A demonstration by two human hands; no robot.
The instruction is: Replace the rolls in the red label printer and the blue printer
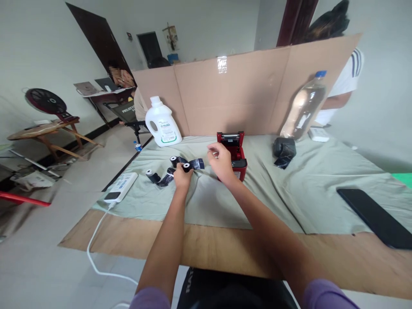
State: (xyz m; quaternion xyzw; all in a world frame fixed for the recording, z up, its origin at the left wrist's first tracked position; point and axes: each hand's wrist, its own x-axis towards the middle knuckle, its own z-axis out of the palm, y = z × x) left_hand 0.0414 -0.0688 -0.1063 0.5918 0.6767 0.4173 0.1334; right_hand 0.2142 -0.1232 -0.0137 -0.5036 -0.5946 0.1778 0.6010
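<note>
My left hand (pixel 182 176) is closed around a small black roll (pixel 187 167) on the pale green cloth (pixel 289 189). Two more black rolls lie close by: one (pixel 174 160) just beyond my fingers with a dark strip trailing to the right, and another (pixel 152 175) to the left. My right hand (pixel 221 161) hovers in front of a small red printer (pixel 236 148) with its lid up; the fingers are curled and a ring shows, and nothing visible is in them.
A white detergent jug (pixel 162 122) and a large clear bottle (pixel 304 107) stand against a cardboard screen (pixel 244 86). A black bundle (pixel 284 149), a white power bank (pixel 121 187) with cable and a dark phone (pixel 373 216) lie on the cloth. People sit behind the screen.
</note>
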